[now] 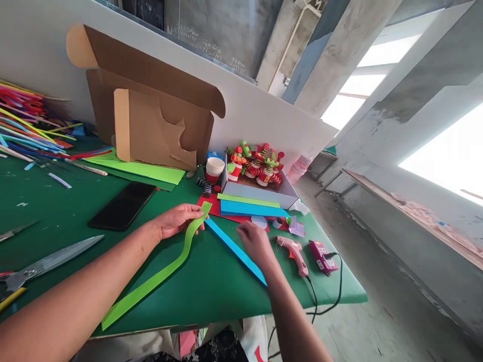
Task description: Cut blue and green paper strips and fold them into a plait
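My left hand (184,219) is closed on the upper end of a lime-green paper strip (184,254), pinched between thumb and fingers. The strip bends and trails down to the table's front edge. A blue paper strip (237,251) starts at my left fingertips and slants down to the right, its far end behind my right wrist. Whether the left fingers also grip it, I cannot tell. My right hand (256,244) is over the blue strip's right side with fingers curled in. Its fingertips are hidden, so anything in them does not show.
A pink glue gun (294,253) and a magenta plug block (322,257) with cords lie right. Behind are a box of paper-cup figures (260,197), paper cups (214,168) and coloured sheets (249,207). Left are a phone (123,205), large scissors (56,260) and a cardboard box (151,115).
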Demonstrator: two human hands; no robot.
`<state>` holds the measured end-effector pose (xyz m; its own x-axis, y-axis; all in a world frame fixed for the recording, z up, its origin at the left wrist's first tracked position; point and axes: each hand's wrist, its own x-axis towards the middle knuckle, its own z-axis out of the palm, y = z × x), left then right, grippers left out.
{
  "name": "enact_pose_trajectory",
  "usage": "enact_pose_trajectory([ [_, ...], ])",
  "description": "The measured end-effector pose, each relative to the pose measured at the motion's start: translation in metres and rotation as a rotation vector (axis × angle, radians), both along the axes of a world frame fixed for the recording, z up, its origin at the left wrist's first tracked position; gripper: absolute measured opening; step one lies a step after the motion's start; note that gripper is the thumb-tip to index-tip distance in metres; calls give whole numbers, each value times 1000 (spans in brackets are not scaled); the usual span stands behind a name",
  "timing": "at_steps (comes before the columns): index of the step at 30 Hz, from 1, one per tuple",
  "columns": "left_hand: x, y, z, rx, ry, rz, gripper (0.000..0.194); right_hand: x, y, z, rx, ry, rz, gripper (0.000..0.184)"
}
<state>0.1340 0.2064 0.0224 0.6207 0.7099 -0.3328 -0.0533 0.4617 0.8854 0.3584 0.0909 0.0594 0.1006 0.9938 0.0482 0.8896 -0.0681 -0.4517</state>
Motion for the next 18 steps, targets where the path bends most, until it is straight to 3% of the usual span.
enact_pose_trajectory([
  [2, -3, 1, 3, 13, 3, 28, 16, -29, 23, -8, -73, -46, -11, 10],
  [7, -11, 4, 7, 49, 13, 73, 17, -64, 56, -16, -241, -152, -7, 31],
  [15, -17, 12, -1, 92, 69, 179, 22, -73, 68, -13, -275, -117, 104, 12],
  [18, -14, 12, 0, 123, 115, 199, 26, -70, 64, -11, -220, -95, 119, 19],
])
